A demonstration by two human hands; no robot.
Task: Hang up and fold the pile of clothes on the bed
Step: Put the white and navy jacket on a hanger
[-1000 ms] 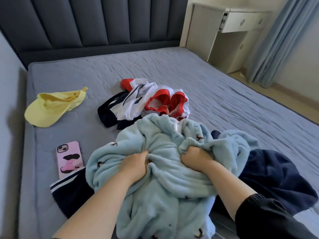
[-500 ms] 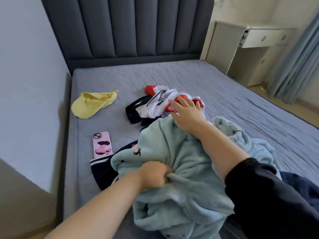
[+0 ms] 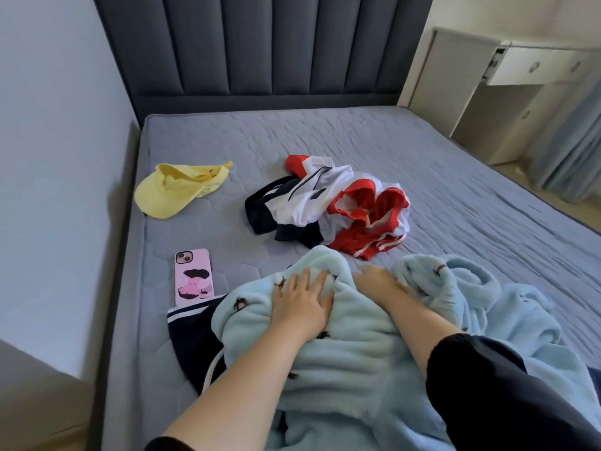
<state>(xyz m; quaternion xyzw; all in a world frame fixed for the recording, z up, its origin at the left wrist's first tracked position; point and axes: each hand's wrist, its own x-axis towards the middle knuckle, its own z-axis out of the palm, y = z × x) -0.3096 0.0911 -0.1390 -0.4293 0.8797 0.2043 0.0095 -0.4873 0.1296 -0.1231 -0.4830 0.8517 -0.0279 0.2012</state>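
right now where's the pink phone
In the head view the pink phone lies on the mattress at the left, between the yellow cap beyond it and the striped navy garment at its near end.

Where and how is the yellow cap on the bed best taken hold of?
Probably pinch the yellow cap by its brim, coming from the near-left side: the brim looks flat and juts out that way, while the crown lies collapsed and soft.
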